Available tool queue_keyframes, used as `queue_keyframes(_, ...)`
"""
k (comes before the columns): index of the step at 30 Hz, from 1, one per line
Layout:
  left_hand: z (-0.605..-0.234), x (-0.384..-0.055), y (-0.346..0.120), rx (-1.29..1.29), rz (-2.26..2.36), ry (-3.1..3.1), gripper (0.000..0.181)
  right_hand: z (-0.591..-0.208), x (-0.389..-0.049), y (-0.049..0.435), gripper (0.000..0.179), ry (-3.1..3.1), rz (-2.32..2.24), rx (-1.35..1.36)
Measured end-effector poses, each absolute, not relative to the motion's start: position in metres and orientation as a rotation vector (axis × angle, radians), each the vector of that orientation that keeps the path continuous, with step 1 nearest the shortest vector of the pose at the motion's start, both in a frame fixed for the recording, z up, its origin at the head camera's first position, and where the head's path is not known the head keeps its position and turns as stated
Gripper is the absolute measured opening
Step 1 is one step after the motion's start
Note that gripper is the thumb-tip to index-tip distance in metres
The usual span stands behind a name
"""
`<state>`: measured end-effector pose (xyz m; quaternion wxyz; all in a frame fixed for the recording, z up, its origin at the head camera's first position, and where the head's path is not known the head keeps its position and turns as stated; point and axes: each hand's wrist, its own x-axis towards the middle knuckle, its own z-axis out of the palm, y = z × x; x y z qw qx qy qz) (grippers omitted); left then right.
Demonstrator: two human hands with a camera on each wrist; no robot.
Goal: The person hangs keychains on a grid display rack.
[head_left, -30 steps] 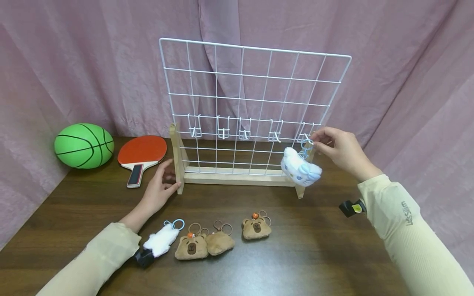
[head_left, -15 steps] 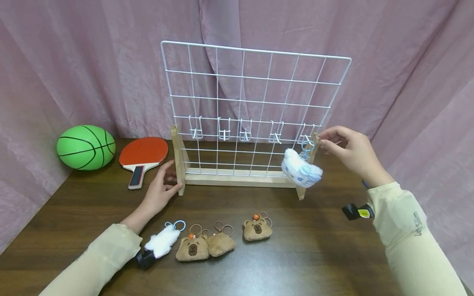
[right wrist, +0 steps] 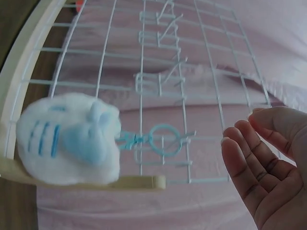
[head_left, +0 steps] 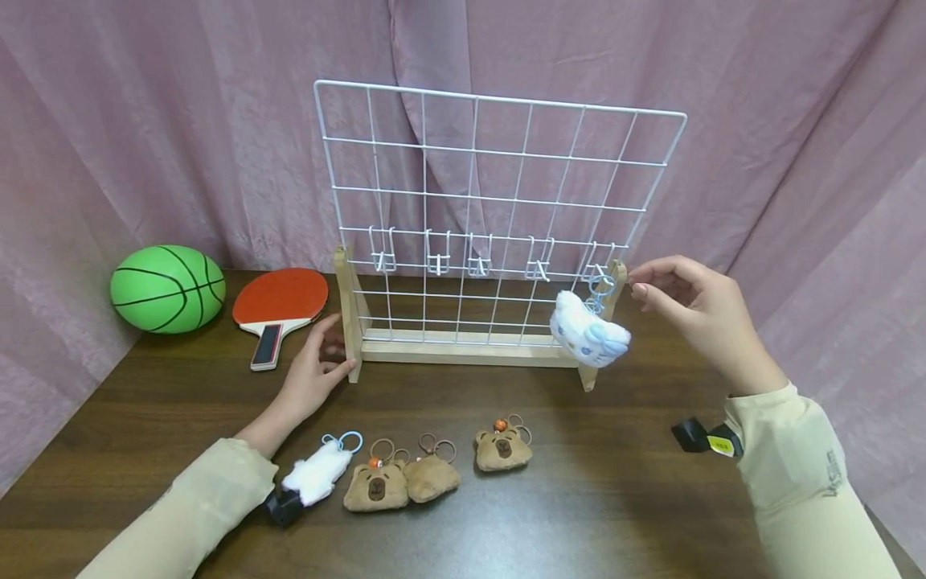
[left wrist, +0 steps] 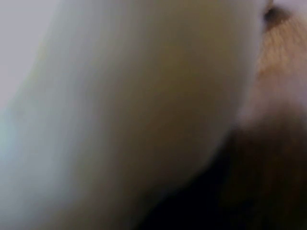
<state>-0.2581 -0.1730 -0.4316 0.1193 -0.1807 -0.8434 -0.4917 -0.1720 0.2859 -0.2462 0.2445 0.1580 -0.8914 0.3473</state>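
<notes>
A white plush keychain (head_left: pixel 589 330) with a light-blue bow hangs by its blue ring (right wrist: pixel 165 139) from the rightmost hook (head_left: pixel 595 272) of a white wire grid rack (head_left: pixel 499 195). Just right of the rack's right post is my right hand (head_left: pixel 698 310), its fingers loosely bent and holding nothing. In the right wrist view, the right fingers (right wrist: pixel 249 165) are apart from the ring. My left hand (head_left: pixel 311 378) grips the rack's left wooden post (head_left: pixel 349 314) low down, thumb at its front edge. The left wrist view is mostly blurred by a pale sleeve (left wrist: pixel 134 105).
Several bare hooks (head_left: pixel 437 264) line the grid. In front on the table (head_left: pixel 579 498) lie a white plush keychain (head_left: pixel 318 470) and brown capybara keychains (head_left: pixel 376 486), (head_left: pixel 432 476), (head_left: pixel 502 449). At the left stand a green ball (head_left: pixel 168 289) and a red table tennis bat (head_left: pixel 282 297).
My right hand has let go of the blue ring and drawn away to the right and slightly down. The plush stays hanging on the hook. My left hand keeps its place at the post.
</notes>
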Motion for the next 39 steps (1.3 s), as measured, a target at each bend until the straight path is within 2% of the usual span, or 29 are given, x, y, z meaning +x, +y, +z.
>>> queue_keyframes(21,-0.432,-0.258,-0.175,-0.519,-1.424,-2.473,0.075,-0.280,-0.146,0.260,0.029,-2.336,0.846,0.775)
queue_keyframes(39,-0.433,-0.256,-0.173,-0.530,-1.458,-2.457,0.074,-0.330,-0.146,0.249,0.023,-2.530,1.012,0.806)
